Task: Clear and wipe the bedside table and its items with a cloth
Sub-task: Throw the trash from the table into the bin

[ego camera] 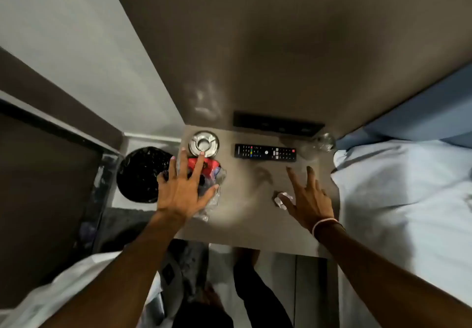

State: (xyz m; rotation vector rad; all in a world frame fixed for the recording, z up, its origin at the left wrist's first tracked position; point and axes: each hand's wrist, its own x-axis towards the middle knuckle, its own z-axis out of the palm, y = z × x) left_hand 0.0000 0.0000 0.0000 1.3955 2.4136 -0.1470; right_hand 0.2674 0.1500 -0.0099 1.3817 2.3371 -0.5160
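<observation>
The bedside table [242, 215] has a beige top. At its back left stands a round metal ashtray [203, 143]. In front of it lies a red and clear plastic wrapper [212, 172], partly under my left hand [182, 189], whose fingers are spread above it. A black remote [265, 152] lies across the back middle. A clear glass [324, 141] stands at the back right corner. A small crumpled white paper [282, 200] lies next to the thumb of my right hand [310, 200], which hovers open above the table. No cloth is in view.
A black-lined bin [140, 174] stands on the floor left of the table. A bed with white sheets [403, 200] borders the table's right side. A dark switch panel [278, 123] sits on the wall behind the remote. My legs show below the table's front edge.
</observation>
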